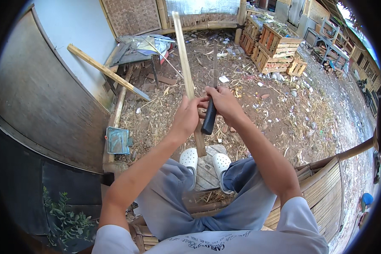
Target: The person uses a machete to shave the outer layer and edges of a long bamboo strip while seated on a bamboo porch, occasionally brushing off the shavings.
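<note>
A long, pale bamboo strip (183, 57) stands out ahead of me, its lower end reaching down between my knees. My left hand (186, 118) is closed around its lower part. Just to the right, my right hand (225, 103) grips a long knife (209, 119) by its black handle. The thin blade points away from me, roughly alongside the strip, and looks slightly blurred. Both hands are close together, the left fingertips near the knife handle. Whether the blade touches the bamboo I cannot tell.
My white clogs (189, 159) rest by a round wooden piece (211, 169). Bamboo shavings and litter cover the dirt ground (258, 114). A thick bamboo pole (103, 69) leans at left near a low table (133, 51). Wooden crates (275, 48) stand far right; a blue plastic basket (118, 141) lies left.
</note>
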### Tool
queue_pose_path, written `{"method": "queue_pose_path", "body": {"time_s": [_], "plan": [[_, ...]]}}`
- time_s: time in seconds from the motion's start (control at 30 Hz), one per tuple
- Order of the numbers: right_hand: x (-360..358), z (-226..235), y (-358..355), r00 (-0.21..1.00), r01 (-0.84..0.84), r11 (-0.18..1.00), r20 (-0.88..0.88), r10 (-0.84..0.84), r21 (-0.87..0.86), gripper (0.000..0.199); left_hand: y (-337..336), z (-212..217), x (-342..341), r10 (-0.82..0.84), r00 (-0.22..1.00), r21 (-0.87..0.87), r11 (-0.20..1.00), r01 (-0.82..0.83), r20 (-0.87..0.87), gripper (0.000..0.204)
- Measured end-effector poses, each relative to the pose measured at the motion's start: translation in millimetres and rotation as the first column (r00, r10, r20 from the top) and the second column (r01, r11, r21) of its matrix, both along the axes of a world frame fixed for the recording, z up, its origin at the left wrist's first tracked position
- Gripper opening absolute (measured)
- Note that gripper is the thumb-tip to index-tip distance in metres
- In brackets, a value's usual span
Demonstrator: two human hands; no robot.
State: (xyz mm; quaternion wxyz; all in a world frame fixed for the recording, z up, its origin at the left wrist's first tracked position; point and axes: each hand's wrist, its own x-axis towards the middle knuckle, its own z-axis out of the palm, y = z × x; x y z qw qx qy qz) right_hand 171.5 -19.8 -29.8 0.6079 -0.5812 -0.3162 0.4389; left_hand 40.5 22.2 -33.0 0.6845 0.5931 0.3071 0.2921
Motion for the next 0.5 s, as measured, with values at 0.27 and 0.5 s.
{"method": "queue_pose_path", "body": {"time_s": [0.27, 0.5], "plan": [[101.3, -41.1, 18.5, 0.774, 0.214, 0.949, 0.633, -0.019, -0.233, 0.043, 31.2, 5.7, -13.3, -0.022, 0.999, -0.385, 0.922, 0.031, 0.027, 0.02], [92.6, 18.0, -19.1, 0.698, 0.314, 0.947, 0.66, -0.278, 0.066, 0.041, 11.3, 22.3, -33.7, -0.14, 0.978, -0.471, 0.86, 0.197, 0.154, 0.027]]}}
